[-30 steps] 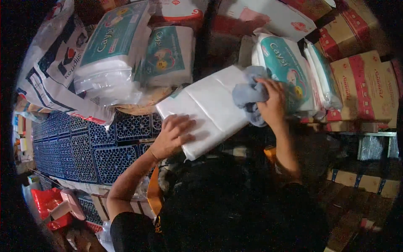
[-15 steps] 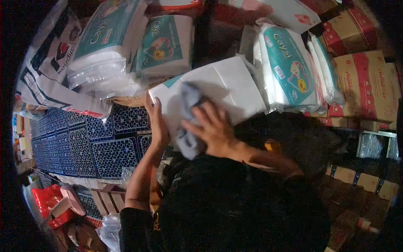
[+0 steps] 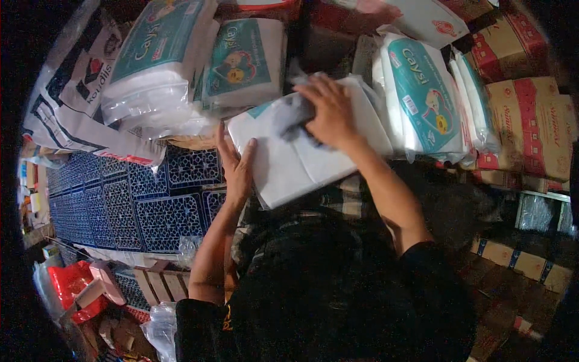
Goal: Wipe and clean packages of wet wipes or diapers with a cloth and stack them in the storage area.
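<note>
White, flat rectangular pack in glossy clear plastic (image 3: 325, 166) is lying in front of the torso, between the two bare hands, broad face up. Its long axis is slanting, near-left end lower in view, right end rising toward the far side. Left hand (image 3: 237, 169) is gripping the left end: thumb lying over the broad face, fingers running along the outer side; whether they are hooking underneath is hidden. Right hand (image 3: 333, 114) is holding a bunched grey-blue soft cloth (image 3: 291, 117), fingers and palm closing over it, some blur. Cloth is sitting on the far half of the face, right of the left hand and farther from the body; the teal corner patch (image 3: 259, 110) is showing between them. Right hand is being nearer the far edge, left hand nearer the left end; the right end is lying beyond the right wrist, ungripped, just beside a teal-and-white plastic-wrapped pack (image 3: 422, 96) standing tilted.
</note>
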Demonstrator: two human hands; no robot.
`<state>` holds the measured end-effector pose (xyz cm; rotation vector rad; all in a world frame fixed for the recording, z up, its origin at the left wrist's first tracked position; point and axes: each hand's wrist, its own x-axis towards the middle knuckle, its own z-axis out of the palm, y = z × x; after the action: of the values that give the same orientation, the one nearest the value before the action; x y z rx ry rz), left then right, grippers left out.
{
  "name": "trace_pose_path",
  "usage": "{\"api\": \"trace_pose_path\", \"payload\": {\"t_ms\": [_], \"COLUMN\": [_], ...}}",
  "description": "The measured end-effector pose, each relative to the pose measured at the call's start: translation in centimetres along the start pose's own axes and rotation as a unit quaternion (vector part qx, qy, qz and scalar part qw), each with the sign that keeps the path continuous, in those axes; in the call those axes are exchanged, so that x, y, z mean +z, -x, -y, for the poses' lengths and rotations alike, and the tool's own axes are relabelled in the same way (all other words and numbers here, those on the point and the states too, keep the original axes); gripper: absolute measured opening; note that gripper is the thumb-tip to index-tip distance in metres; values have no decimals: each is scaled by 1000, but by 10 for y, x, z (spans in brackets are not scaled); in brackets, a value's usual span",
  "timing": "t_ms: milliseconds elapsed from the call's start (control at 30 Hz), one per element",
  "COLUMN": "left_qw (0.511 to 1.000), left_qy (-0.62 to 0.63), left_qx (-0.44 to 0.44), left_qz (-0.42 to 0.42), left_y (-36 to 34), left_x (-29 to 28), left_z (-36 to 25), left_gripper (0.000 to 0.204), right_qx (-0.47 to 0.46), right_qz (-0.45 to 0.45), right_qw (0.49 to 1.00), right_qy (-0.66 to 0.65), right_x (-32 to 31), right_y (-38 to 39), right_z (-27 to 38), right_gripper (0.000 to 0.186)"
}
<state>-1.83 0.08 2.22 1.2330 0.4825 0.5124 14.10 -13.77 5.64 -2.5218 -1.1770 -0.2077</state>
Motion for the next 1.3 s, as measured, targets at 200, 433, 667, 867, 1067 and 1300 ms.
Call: {"api": "trace_pose_path", "payload": {"t_ms": [200,433,667,867,1067,1300], "left_qw": [999,992,958,991,999,991], "left_qy": [36,101,217,117,26,42], "left_qx": [-20,-72,-188,-31,-24,-122], "left_qz": [2,-7,2,55,-25,-16], "left_y": [0,-2,-8,-15,-3,-4], "left_x": [-3,-5,-14,-23,-6,-2], "left_z": [4,5,14,30,14,-6], "left_gripper": [72,72,60,62,52,68], "right_qx": [91,102,-43,-169,-125,-4], "right_qz": [-77,-28,83,99,38,-29], "right_qw": [992,994,996,976,989,1000], "right_qy": [-35,-13,3,-94,-70,1], "right_x": [-27,-54,-37,-9,10,-15], "right_y": [19,102,112,39,-16,-8], "right_z": [-51,-27,50,96,60,-21], "right_gripper": [58,52,66,69,57,57]}}
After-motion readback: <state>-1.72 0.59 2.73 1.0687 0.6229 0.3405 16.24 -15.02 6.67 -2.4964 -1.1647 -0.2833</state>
